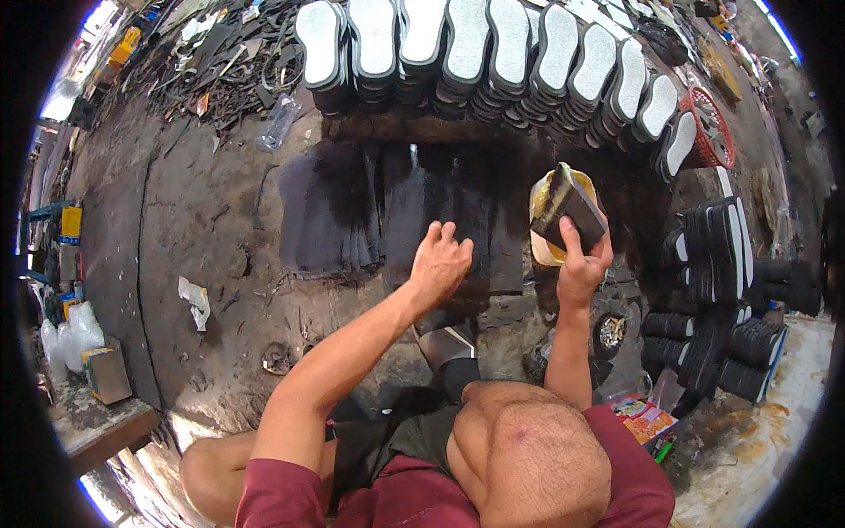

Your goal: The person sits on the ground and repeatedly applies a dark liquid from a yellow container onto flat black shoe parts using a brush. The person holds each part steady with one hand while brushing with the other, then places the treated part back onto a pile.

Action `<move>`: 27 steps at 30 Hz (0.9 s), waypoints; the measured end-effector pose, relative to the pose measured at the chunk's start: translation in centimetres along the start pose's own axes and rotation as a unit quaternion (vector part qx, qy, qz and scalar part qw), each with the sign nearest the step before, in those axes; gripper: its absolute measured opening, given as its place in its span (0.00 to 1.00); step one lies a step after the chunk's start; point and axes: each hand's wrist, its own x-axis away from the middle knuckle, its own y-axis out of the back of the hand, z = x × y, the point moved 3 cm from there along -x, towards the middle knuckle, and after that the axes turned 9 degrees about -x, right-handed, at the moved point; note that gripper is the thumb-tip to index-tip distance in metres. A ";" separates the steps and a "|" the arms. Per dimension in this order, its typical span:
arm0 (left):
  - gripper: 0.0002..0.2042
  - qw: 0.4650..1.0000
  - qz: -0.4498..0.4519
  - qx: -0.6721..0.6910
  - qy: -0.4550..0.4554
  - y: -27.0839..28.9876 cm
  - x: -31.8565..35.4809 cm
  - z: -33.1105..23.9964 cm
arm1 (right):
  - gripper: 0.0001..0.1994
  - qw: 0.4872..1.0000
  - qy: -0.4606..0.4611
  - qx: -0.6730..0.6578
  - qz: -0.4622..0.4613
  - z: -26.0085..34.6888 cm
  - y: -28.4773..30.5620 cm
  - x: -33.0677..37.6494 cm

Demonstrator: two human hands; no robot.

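Observation:
My right hand (581, 262) grips a dark, flat, rectangular spreader (574, 209), thumb on its near face. The spreader is tilted over an open white container (540, 244) whose inside is smeared yellow; its upper part has a pale yellowish streak. Fingers curled, my left hand (442, 264) is over the right-hand part of a row of overlapping black sheets (330, 211). What lies under its fingertips is hidden. A wet-looking glint shows on the sheets near their far edge.
Stacks of sole-shaped pieces with white tops (466, 40) curve along the far side. More black stacks (717, 251) stand at right, near a red basket (709, 128). Scraps (238, 66) heap at far left. A bowl of cigarette butts (610, 332) sits near my right forearm.

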 end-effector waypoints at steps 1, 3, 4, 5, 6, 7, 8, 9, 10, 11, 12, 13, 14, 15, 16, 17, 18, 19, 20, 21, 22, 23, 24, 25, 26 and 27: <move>0.26 1.000 0.007 0.009 -0.006 -0.1 -0.1 0.3 | 0.16 1.000 -0.001 -0.006 -0.006 0.0 0.1 -0.1; 0.28 0.997 0.042 0.043 -0.040 0.0 -0.2 0.5 | 0.16 1.000 -0.005 -0.018 -0.012 0.1 0.3 -0.1; 0.29 0.997 0.047 0.044 -0.042 0.3 -0.2 0.5 | 0.16 1.000 -0.008 -0.023 -0.013 0.1 0.3 -0.2; 0.32 0.997 0.032 0.007 -0.064 0.9 0.1 0.1 | 0.17 0.999 -0.014 -0.028 -0.018 0.1 0.4 -0.2; 0.34 0.994 0.044 -0.034 -0.092 1.3 0.1 -0.3 | 0.17 0.999 -0.012 -0.031 -0.012 0.1 0.4 -0.2; 0.33 0.997 0.008 -0.038 -0.066 1.8 0.1 0.0 | 0.16 0.999 -0.012 -0.032 -0.012 0.1 0.4 -0.2; 0.32 0.997 0.032 -0.020 -0.074 1.9 0.0 0.0 | 0.16 0.999 -0.011 -0.032 -0.013 0.1 0.3 -0.3; 0.31 0.997 0.048 0.027 -0.053 1.9 -0.3 0.7 | 0.16 0.999 -0.015 -0.033 -0.018 0.1 0.3 -0.3; 0.30 0.992 0.090 0.079 -0.045 1.5 -0.8 1.5 | 0.17 0.999 -0.022 -0.031 -0.025 0.0 0.3 -0.3; 0.26 0.989 0.082 0.111 -0.051 1.2 -1.1 2.8 | 0.17 0.998 -0.041 -0.023 -0.049 -0.2 0.4 -0.4; 0.20 0.975 0.145 0.160 -0.057 0.5 -1.7 4.0 | 0.17 0.997 -0.041 -0.054 -0.028 -0.3 0.1 -0.3; 0.17 0.964 0.165 0.201 -0.064 -0.1 -2.0 5.1 | 0.17 0.995 -0.050 -0.080 -0.023 -0.5 -0.2 -0.3; 0.15 0.954 0.179 0.231 -0.067 -0.6 -2.2 6.1 | 0.18 0.992 -0.071 -0.100 -0.027 -0.8 -0.4 -0.2; 0.14 0.947 0.174 0.268 -0.032 -1.1 -2.4 7.1 | 0.20 0.986 -0.072 -0.147 -0.015 -1.1 -1.0 0.0; 0.14 0.938 0.168 0.304 0.003 -1.6 -2.4 7.8 | 0.20 0.974 -0.117 -0.193 -0.013 -1.6 -1.5 0.4; 0.13 0.923 0.163 0.349 0.026 -2.0 -2.3 8.7 | 0.20 0.954 -0.152 -0.258 -0.022 -2.3 -2.2 0.8; 0.15 0.911 0.142 0.366 0.128 -2.6 -2.0 9.9 | 0.20 0.927 -0.177 -0.329 -0.018 -3.0 -3.0 1.3; 0.16 0.902 0.116 0.374 0.182 -2.9 -1.1 11.1 | 0.20 0.890 -0.249 -0.381 -0.036 -4.1 -3.9 2.2; 0.17 0.893 0.086 0.367 0.245 -3.1 -0.3 12.2 | 0.19 0.847 -0.309 -0.429 -0.057 -5.1 -4.8 3.1; 0.16 0.883 0.083 0.380 0.261 -3.4 0.3 12.2 | 0.18 0.812 -0.354 -0.462 -0.054 -6.0 -5.7 4.1; 0.15 0.875 0.071 0.379 0.292 -3.6 1.2 12.6 | 0.17 0.780 -0.419 -0.457 -0.080 -7.1 -6.4 5.2; 0.14 0.863 0.078 0.373 0.331 -3.6 2.0 13.0 | 0.16 0.786 -0.397 -0.473 -0.034 -7.7 -7.1 5.9; 0.14 0.827 -0.012 0.411 0.384 -2.9 2.8 13.9 | 0.16 0.789 -0.397 -0.469 -0.023 -8.4 -7.5 6.6; 0.14 0.780 -0.081 0.441 0.437 -2.2 3.6 14.7 | 0.16 0.805 -0.389 -0.448 -0.011 -9.0 -7.7 6.9; 0.14 0.724 -0.149 0.469 0.484 -1.2 4.3 15.3 | 0.16 0.823 -0.366 -0.435 -0.011 -9.5 -7.7 7.1; 0.13 0.720 -0.193 0.457 0.486 0.3 5.4 16.2 | 0.16 0.833 -0.364 -0.417 -0.004 -10.0 -7.7 7.2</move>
